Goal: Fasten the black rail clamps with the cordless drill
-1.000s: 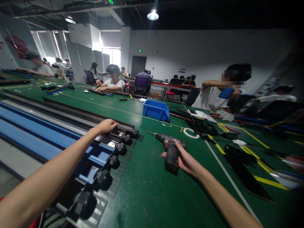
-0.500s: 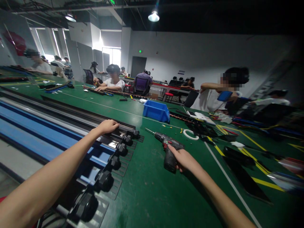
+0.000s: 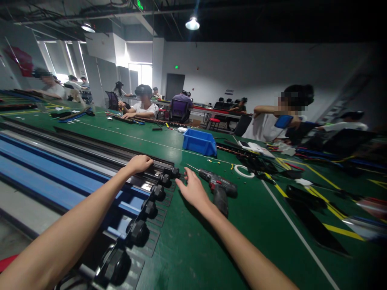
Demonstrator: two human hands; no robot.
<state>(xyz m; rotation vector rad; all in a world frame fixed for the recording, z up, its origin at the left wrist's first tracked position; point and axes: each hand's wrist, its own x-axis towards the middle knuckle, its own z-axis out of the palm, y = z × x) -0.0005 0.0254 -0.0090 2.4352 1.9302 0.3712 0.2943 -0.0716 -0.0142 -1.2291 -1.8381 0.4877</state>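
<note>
My left hand (image 3: 140,164) lies on the far side of a row of long metal profiles, its fingers curled over the end part of the farthest black profile (image 3: 104,151). Each profile end carries a black threaded cable gland (image 3: 138,232) and a slotted flat bracket (image 3: 155,239). My right hand (image 3: 193,188) is empty, thumb and fingers apart, just right of the far glands. Beside it a black and red cordless drill (image 3: 222,187) lies on the green table with its thin bit pointing left.
A blue plastic bin (image 3: 199,141) stands beyond the drill. A white ring (image 3: 244,171), loose wires and dark flat panels (image 3: 314,225) lie to the right. Blue profiles (image 3: 60,169) fill the left side. Several people sit around the tables, one close at the right (image 3: 266,125).
My right hand has let go of the drill and moved left toward the glands. The drill stays on the table. My left hand keeps its place on the profile.
</note>
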